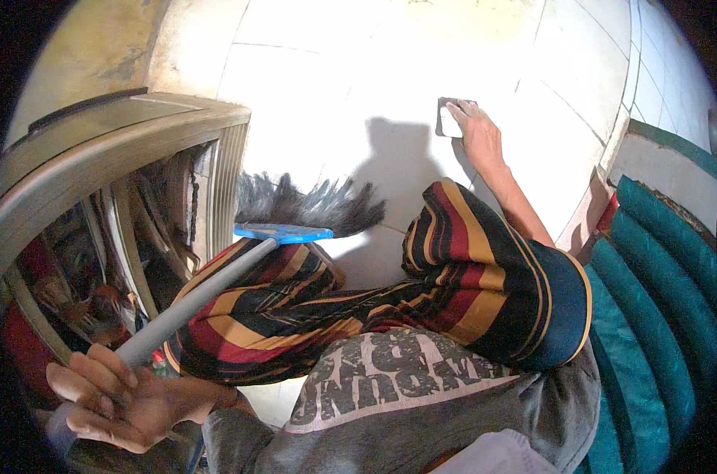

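- while the left hand is wrapped around the grey handle of the broom, its fingers curled and clamped on the pole, the blue broom head lies up and to the right of that grip, beyond the person's knee.
- the pole's long axis runs on a slant from the lower left toward the middle of the view; the dark bristles fan out away from the body, over the tiled floor.
- farther out on the floor, to the right of the bristles and well apart from them, sits a small squarish pad, pale on top with a dark edge; it lies just left of the right hand, the nearer hand by far.
- the right fingers touch this pad; whether they pinch it or only rest on it, i cannot tell.
- at the left stands a wooden cabinet with a curved frame; slats and a dim jumble with some red show within its front, too dark to name, and i cannot tell if glass covers them.
- at the far right is ribbed teal upholstery, beside the striped trousers.
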Action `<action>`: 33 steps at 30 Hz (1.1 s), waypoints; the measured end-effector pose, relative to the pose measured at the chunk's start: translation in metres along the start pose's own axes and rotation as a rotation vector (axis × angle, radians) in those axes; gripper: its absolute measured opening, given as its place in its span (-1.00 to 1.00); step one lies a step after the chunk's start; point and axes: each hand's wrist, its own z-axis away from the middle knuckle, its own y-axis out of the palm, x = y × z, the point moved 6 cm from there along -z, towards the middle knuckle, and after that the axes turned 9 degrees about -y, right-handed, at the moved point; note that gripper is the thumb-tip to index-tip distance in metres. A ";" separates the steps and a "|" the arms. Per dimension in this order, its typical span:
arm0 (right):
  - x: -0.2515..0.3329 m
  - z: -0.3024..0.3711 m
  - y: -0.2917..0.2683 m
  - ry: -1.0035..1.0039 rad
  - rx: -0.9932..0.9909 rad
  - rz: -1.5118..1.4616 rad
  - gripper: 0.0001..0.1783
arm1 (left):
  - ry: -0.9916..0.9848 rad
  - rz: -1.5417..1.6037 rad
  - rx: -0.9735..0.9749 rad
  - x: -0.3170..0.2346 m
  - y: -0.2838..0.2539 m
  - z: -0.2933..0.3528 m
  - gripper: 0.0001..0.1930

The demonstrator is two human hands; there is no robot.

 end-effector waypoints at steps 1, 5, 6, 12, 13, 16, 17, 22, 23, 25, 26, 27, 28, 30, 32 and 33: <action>0.001 -0.001 0.001 -0.001 0.004 -0.001 -0.43 | 0.039 -0.018 0.144 -0.001 0.009 0.000 -0.62; 0.003 0.010 0.008 -0.005 0.099 -0.011 -0.42 | 0.100 -0.140 -0.108 -0.006 0.000 0.009 -0.62; 0.002 0.014 0.004 -0.029 0.022 -0.027 -0.42 | 0.079 0.194 0.315 -0.005 -0.008 0.000 -0.73; -0.015 -0.010 0.000 -0.003 -0.025 -0.050 -0.34 | 0.259 -0.226 -0.065 -0.011 -0.041 0.000 -0.64; -0.016 -0.003 -0.003 0.028 -0.065 -0.099 -0.34 | 0.325 -0.369 -0.220 -0.014 -0.046 0.003 -0.64; 0.001 0.030 0.009 0.057 0.111 -0.071 -0.34 | -0.024 0.330 0.372 0.004 -0.031 -0.006 -0.58; 0.013 0.038 0.017 -0.001 0.178 -0.043 -0.34 | -0.173 0.551 0.546 0.010 -0.020 -0.003 -0.57; 0.038 0.030 0.043 -0.150 0.099 -0.065 -0.35 | -0.128 0.532 0.603 0.014 -0.010 -0.001 -0.55; 0.034 0.019 0.044 -0.111 0.108 -0.072 -0.35 | -0.101 0.492 0.579 0.011 -0.018 -0.003 -0.55; 0.009 0.002 0.033 0.058 0.093 -0.059 -0.37 | -0.079 0.442 0.543 0.010 -0.025 -0.005 -0.55; 0.001 -0.008 0.027 0.015 0.004 -0.028 -0.38 | -0.065 0.420 0.519 0.010 -0.027 -0.003 -0.55; -0.001 -0.015 0.020 -0.031 -0.087 -0.002 -0.39 | -0.059 0.395 0.505 0.008 -0.030 -0.003 -0.56; 0.014 -0.012 0.011 -0.049 -0.089 0.004 -0.39 | -0.063 0.377 0.496 0.010 -0.032 -0.002 -0.56; 0.045 0.031 0.038 -0.145 0.086 -0.176 -0.43 | -0.060 0.343 0.479 0.009 -0.035 0.001 -0.56; 0.051 0.077 0.113 0.159 0.564 -0.259 -0.50 | -0.055 0.335 0.470 0.013 -0.034 0.004 -0.56; 0.082 0.101 0.114 -0.179 0.475 -0.288 -0.47 | -0.055 0.326 0.460 0.014 -0.037 0.005 -0.55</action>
